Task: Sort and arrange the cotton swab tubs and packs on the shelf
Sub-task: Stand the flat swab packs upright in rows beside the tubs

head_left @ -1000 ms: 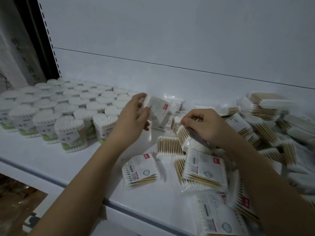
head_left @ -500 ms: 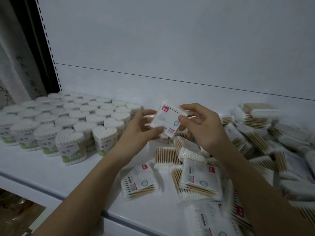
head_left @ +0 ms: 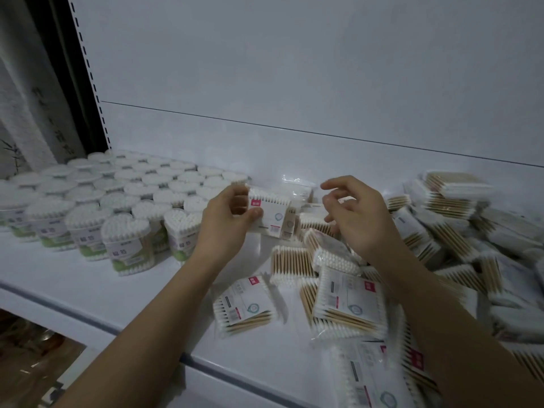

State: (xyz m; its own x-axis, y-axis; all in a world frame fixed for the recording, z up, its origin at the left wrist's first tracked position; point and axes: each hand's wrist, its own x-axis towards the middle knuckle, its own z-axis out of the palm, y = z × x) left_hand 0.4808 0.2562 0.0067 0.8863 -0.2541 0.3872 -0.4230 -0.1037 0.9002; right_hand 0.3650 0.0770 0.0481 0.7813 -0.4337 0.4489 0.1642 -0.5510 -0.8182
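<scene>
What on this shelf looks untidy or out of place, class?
The flat swab packs on the right lie in a jumbled heap, overlapping at all angles, while the heart-shaped tubs on the left stand in neat rows. One pack lies alone, askew, near the shelf front.

White shelf (head_left: 88, 287), white-tipped tan swab packs (head_left: 348, 303) with red tags, green-labelled tubs (head_left: 129, 245)

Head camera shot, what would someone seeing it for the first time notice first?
The two bare hands mid-shelf draw the eye: the left hand grips a cotton swab pack upright near the back wall, while the right hand hovers beside it with loosely curled fingers, holding nothing. To the left stand neat rows of heart-shaped swab tubs; to the right sprawls a jumbled heap of packs.
</scene>
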